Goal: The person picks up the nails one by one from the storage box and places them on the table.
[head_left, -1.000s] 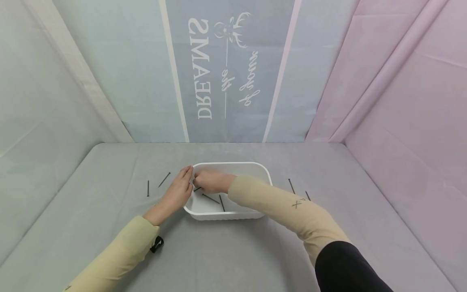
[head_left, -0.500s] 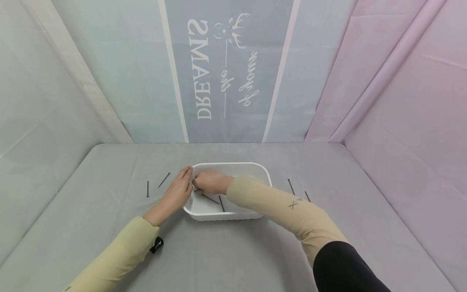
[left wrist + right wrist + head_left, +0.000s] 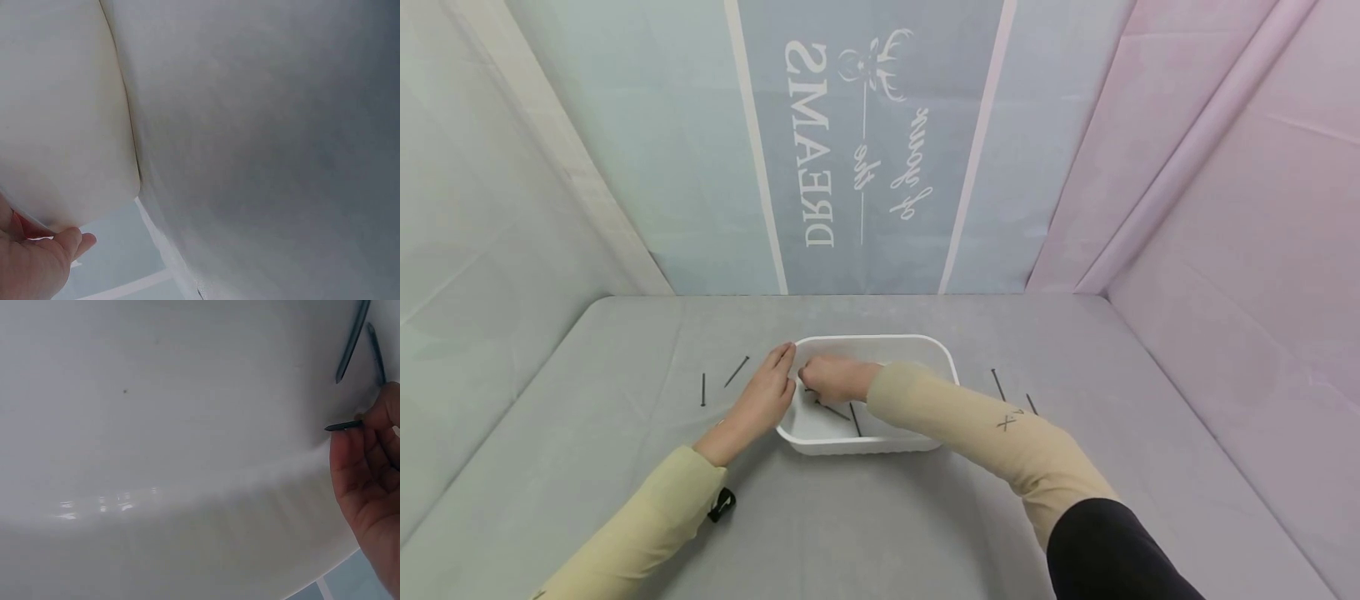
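A white plastic tub (image 3: 880, 446) sits on the grey surface in the head view. My left hand (image 3: 765, 396) grips its left end at the rim; the left wrist view shows the fingers (image 3: 69, 240) against the edge of the tub's wall. Inside the tub, near its left end, is my right hand (image 3: 835, 377). In the right wrist view, its thumb and fingers pinch a dark nail (image 3: 344, 426), pointed end sticking out. Two loose nails lie on the tub's floor, one slanted (image 3: 833, 411) and one steeper nail (image 3: 855, 419). Part of the tub's inside is hidden by my right forearm.
Left of the tub, two nails lie on the grey surface, an upright-looking nail (image 3: 703, 389) and a slanted nail (image 3: 737, 372). To the right are another nail (image 3: 997, 384) and a shorter-looking nail (image 3: 1032, 404). Fabric walls surround the surface at back and sides.
My right hand has shifted only slightly within the tub's left end, and the nail at its fingers has changed angle a little. My left hand and the tub stay put.
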A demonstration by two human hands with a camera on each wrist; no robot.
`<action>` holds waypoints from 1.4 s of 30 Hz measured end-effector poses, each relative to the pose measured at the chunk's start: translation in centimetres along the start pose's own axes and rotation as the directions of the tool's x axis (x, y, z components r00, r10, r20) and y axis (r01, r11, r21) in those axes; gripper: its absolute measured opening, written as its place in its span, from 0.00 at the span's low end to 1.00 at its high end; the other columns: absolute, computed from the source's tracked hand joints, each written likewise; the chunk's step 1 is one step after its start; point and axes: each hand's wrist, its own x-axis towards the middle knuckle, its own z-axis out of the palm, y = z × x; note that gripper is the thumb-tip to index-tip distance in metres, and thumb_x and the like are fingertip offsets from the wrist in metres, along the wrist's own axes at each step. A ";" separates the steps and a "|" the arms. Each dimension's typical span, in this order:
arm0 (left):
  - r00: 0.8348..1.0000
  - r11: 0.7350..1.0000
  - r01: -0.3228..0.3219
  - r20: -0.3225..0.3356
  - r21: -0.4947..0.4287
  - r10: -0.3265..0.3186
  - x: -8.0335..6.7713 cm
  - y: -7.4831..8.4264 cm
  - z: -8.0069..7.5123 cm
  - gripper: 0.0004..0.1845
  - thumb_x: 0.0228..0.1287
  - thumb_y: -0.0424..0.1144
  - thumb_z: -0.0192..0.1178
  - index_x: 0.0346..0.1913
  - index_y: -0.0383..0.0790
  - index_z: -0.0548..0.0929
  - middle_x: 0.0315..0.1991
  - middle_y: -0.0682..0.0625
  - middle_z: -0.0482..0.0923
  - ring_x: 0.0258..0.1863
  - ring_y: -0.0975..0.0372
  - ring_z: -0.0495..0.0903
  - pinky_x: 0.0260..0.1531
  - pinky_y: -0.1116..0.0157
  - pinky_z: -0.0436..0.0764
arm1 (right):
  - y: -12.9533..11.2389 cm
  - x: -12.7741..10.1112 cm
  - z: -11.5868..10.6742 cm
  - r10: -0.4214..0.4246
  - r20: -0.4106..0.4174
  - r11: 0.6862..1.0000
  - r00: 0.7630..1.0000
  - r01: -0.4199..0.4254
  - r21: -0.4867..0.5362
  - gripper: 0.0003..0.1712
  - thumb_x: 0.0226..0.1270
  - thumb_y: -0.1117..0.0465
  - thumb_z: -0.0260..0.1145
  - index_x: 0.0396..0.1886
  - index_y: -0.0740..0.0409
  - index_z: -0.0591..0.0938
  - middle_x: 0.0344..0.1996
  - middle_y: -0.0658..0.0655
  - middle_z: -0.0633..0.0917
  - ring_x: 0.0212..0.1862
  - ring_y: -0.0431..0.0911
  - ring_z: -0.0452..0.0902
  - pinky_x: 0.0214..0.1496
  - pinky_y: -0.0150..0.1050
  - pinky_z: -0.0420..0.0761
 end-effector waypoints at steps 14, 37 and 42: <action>1.000 1.000 0.008 0.007 0.008 -0.008 0.1 0.0 0.0 0.27 0.65 0.28 0.45 0.65 0.20 0.55 0.65 0.30 0.55 0.64 0.43 0.57 0.61 0.49 0.63 | -0.1 -1.1 -1.0 -0.034 -0.004 0.999 0.999 0.035 0.005 0.11 0.59 0.65 0.63 0.43 0.57 0.80 0.36 0.51 0.82 0.37 0.41 0.78 0.38 0.30 0.78; 1.000 1.000 0.015 0.017 0.009 -0.015 0.1 0.0 0.0 0.27 0.65 0.28 0.45 0.65 0.20 0.54 0.65 0.30 0.54 0.64 0.43 0.57 0.61 0.49 0.63 | 0.5 -3.7 -2.0 -0.064 0.016 0.997 0.998 0.065 -0.046 0.12 0.59 0.70 0.59 0.41 0.56 0.81 0.34 0.50 0.82 0.31 0.39 0.74 0.32 0.30 0.76; 0.999 1.000 0.025 0.027 0.001 -0.025 0.1 0.1 0.0 0.27 0.65 0.28 0.45 0.65 0.21 0.54 0.65 0.30 0.53 0.64 0.43 0.56 0.61 0.49 0.63 | 0.9 -4.2 -2.1 -0.053 0.021 0.998 0.998 0.053 -0.024 0.13 0.59 0.71 0.59 0.43 0.56 0.81 0.37 0.51 0.82 0.36 0.39 0.77 0.35 0.29 0.77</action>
